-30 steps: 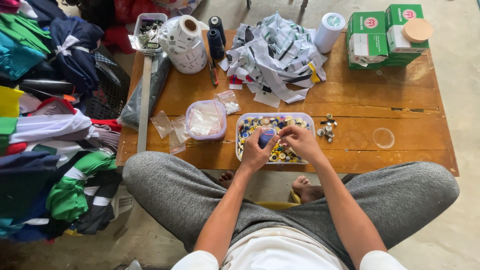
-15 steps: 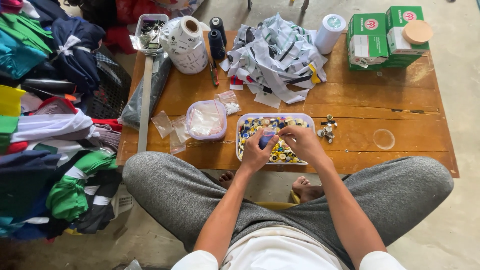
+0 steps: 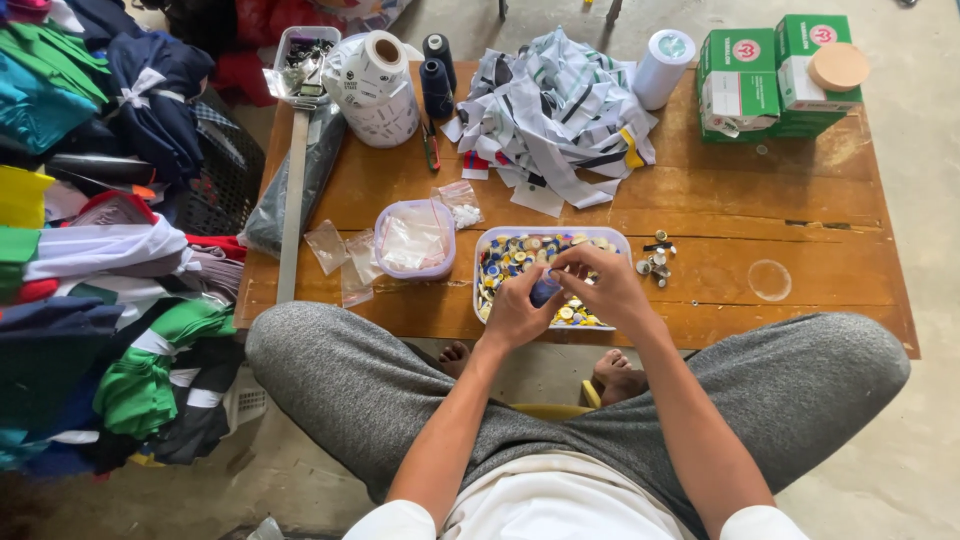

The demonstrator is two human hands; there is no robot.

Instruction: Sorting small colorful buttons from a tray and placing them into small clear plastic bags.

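A clear plastic tray (image 3: 500, 240) full of small coloured buttons sits near the front edge of the wooden table (image 3: 720, 200). Both my hands hover over it. My left hand (image 3: 515, 315) pinches a small dark blue piece (image 3: 545, 290) between thumb and fingers. My right hand (image 3: 600, 285) curls over the tray's right half, fingertips meeting the same blue piece from above. A little heap of metal studs (image 3: 657, 258) lies just right of the tray.
A lilac tub with plastic bags (image 3: 413, 240) stands left of the tray. Behind are fabric strips (image 3: 560, 105), thread cones (image 3: 437, 80), a white roll (image 3: 663, 68), green boxes (image 3: 770, 75) and a long ruler (image 3: 293, 190). Folded clothes (image 3: 90, 250) pile up on the left.
My hands have stayed over the button tray, with the fingers drawing slightly closer together around the blue piece. Nothing else on the table has moved.
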